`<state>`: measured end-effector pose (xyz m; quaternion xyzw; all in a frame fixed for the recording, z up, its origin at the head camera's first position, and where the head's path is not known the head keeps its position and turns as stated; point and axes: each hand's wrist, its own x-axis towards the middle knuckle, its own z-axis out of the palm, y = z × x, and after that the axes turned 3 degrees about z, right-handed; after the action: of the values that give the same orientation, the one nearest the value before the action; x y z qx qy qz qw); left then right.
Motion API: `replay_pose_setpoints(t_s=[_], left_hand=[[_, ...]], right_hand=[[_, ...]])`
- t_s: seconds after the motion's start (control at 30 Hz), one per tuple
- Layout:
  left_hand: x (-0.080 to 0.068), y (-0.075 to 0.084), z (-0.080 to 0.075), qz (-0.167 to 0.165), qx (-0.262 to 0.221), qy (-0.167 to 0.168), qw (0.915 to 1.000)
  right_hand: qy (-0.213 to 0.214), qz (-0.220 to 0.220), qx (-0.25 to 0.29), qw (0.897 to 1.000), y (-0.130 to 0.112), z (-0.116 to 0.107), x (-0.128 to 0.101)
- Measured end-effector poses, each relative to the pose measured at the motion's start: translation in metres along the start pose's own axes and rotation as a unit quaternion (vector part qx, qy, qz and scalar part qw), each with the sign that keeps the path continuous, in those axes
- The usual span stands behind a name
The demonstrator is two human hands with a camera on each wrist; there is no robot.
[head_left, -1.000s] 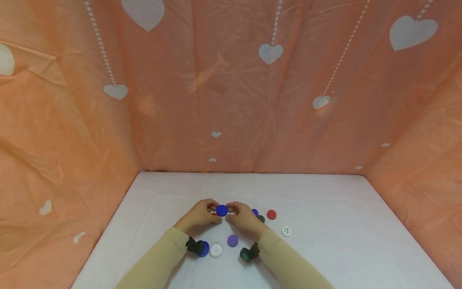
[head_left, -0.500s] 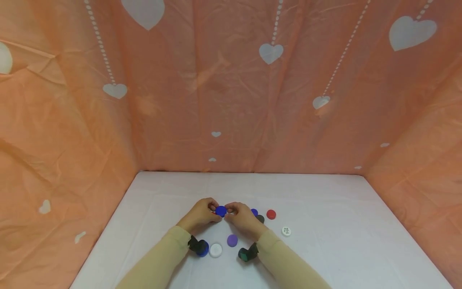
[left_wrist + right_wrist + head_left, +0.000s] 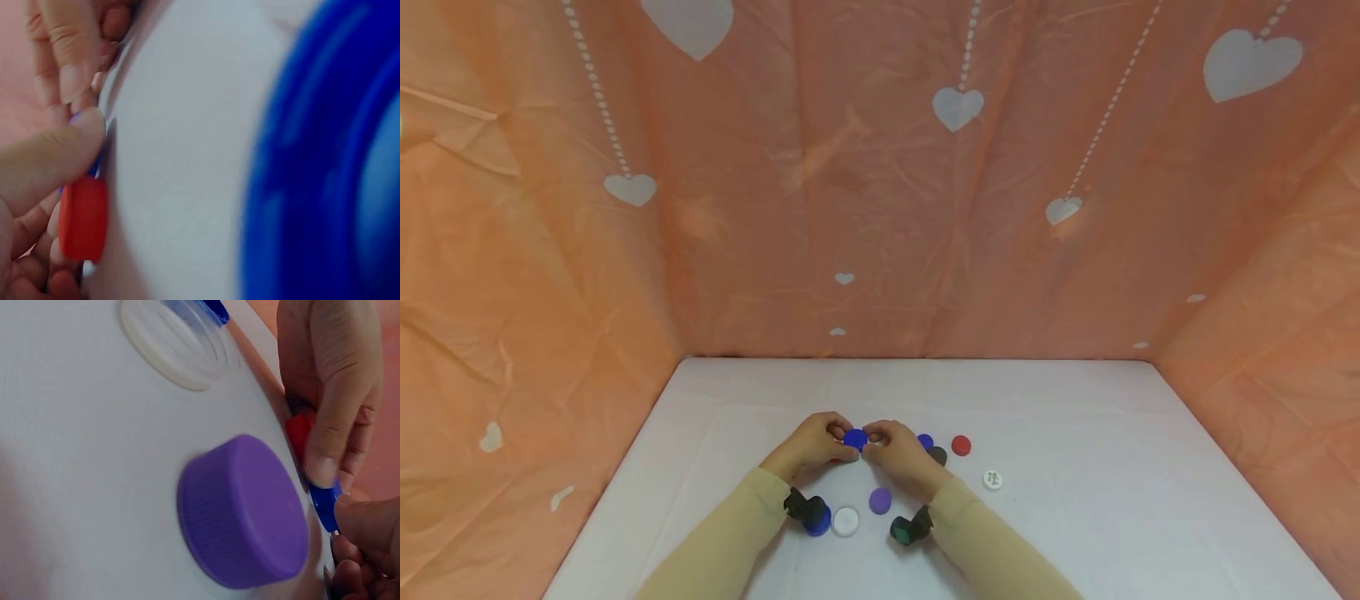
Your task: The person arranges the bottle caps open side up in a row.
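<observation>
Both hands meet at the middle of the white table (image 3: 1075, 417) and pinch one blue cap (image 3: 855, 438) between them. My left hand (image 3: 837, 437) holds its left edge with thumb and fingers, and my right hand (image 3: 874, 437) holds its right edge. A red cap (image 3: 83, 217) sits just under the blue one, against the left fingers and touching the table; in the right wrist view the red cap (image 3: 299, 434) shows behind the right fingers (image 3: 328, 412), with the blue cap (image 3: 325, 503) edge-on below them.
Loose caps lie around the hands: purple (image 3: 880, 500), white (image 3: 846, 522) and blue (image 3: 817, 521) near the wrists; small blue (image 3: 925, 441), dark (image 3: 937, 455), red (image 3: 961, 445) and white (image 3: 992, 479) to the right. Orange heart-print cloth (image 3: 880, 208) walls the table on three sides.
The two hands have drawn a little closer around the blue cap, and the cap has shifted slightly left. The loose caps have not moved.
</observation>
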<state>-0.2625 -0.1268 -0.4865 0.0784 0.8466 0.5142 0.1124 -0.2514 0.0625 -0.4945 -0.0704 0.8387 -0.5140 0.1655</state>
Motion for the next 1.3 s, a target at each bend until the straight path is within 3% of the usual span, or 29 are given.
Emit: replay_pose_setpoints(t_s=[0.23, 0.53, 0.73, 0.97, 1.3], left_hand=[[-0.002, 0.0, 0.004, 0.021, 0.02, 0.006, 0.9996], [-0.006, -0.002, -0.005, 0.009, -0.036, -0.03, 0.9989], [-0.015, 0.002, -0.009, 0.041, -0.027, -0.026, 0.9984], [-0.031, 0.016, -0.009, 0.096, 0.011, -0.016, 0.9952], [-0.045, 0.019, -0.006, 0.11, 0.007, -0.039, 0.9932]], right_hand=[[0.003, -0.003, -0.01, 1.0, -0.001, 0.002, -0.001], [-0.002, 0.008, 0.018, 1.0, -0.003, 0.0, -0.004], [-0.004, -0.03, 0.028, 0.999, -0.002, -0.006, -0.009], [0.009, -0.094, -0.01, 0.995, -0.007, -0.013, -0.029], [0.002, -0.075, -0.005, 0.997, -0.004, -0.015, -0.044]])
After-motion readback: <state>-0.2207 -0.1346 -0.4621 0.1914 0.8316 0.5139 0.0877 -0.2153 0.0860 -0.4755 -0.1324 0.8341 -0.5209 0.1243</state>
